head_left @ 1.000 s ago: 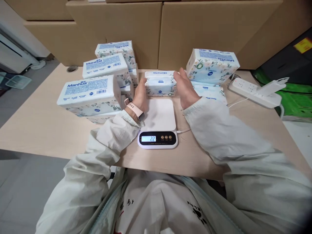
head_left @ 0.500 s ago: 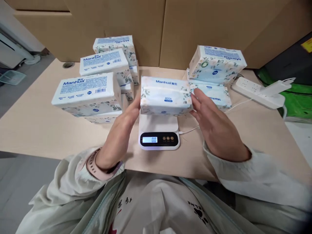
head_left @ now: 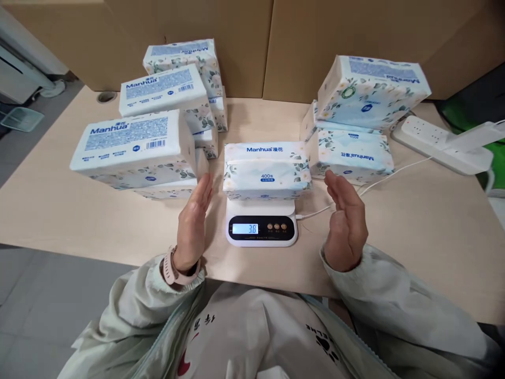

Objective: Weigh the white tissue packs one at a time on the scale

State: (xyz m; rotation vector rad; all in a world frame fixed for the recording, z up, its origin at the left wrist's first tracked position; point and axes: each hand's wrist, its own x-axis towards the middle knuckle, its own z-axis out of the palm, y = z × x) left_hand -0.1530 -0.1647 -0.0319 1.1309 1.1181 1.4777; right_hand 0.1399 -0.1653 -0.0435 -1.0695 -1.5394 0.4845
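A floral tissue pack [head_left: 267, 171] rests on the white digital scale [head_left: 261, 242], whose lit display reads 3.8. To the left of the pack, my left hand [head_left: 193, 223] is held upright with fingers stretched out, touching nothing. My right hand [head_left: 345, 223] stands off to the other side, fingers extended and holding nothing. Several like packs are stacked on the left, the nearest one [head_left: 134, 147] close to my left hand. On the right, a tilted pack [head_left: 371, 92] lies on top of others, with a lower pack [head_left: 351, 152] beyond my right hand.
Cardboard boxes [head_left: 335, 37] line the back edge of the wooden table [head_left: 158, 231]. At the right lies a white power strip [head_left: 437, 147], and a thin white cable [head_left: 394, 171] runs to the scale. A cable hole [head_left: 106, 97] is at the back left.
The pack has come down onto the scale, and both hands have let go and moved apart from it, closer to my body. The display went from 0.0 to 3.8. The view has shifted slightly.
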